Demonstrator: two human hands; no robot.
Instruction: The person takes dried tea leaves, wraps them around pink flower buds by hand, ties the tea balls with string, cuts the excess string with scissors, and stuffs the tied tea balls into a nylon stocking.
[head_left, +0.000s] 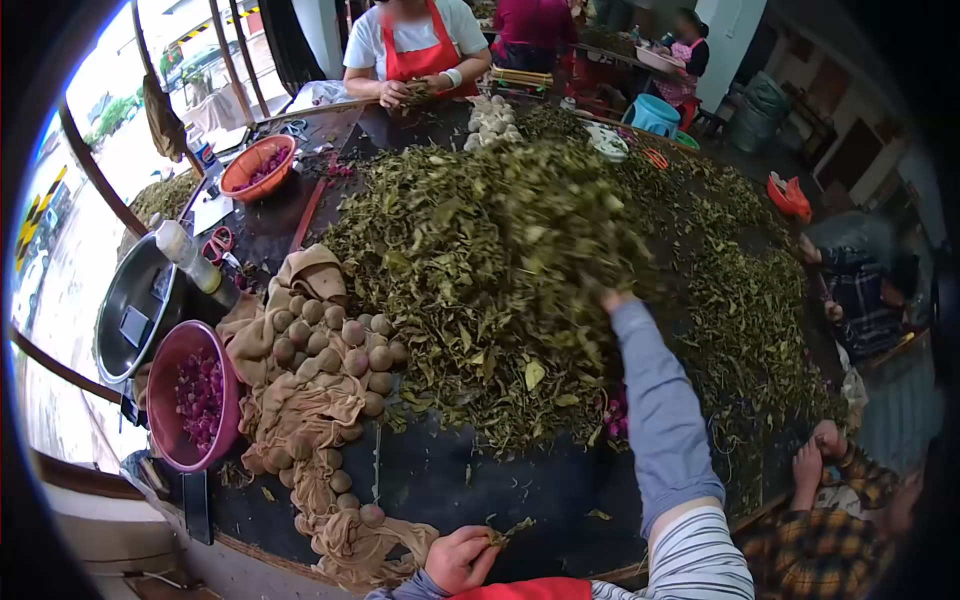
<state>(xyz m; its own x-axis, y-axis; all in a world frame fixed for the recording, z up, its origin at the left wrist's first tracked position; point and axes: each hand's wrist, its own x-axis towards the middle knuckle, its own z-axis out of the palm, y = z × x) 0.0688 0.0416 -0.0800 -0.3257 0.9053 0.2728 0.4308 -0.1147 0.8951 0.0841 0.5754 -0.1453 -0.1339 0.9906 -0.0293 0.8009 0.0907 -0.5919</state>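
My left hand (460, 558) is at the table's front edge, its fingers curled closed with a few dried leaves (512, 530) sticking out by the thumb. Just left of it lies tan stocking-like cloth (345, 540). My right hand (615, 299) reaches into the big heap of dried green leaves (470, 260); its fingers are buried and smeared by motion, and leaves around it are blurred. Round cloth-wrapped balls (325, 360) lie in a group left of the heap, on more tan cloth. Some purple flower buds (617, 415) show at the heap's lower right edge.
A pink bowl of purple buds (235, 420), a metal basin (105, 345), a plastic bottle (185, 250) and red-handled scissors (217, 243) line the left side. An orange basket (285, 180) stands behind them. Across the table, a person in a red apron (415, 50) handles leaves; others sit right.
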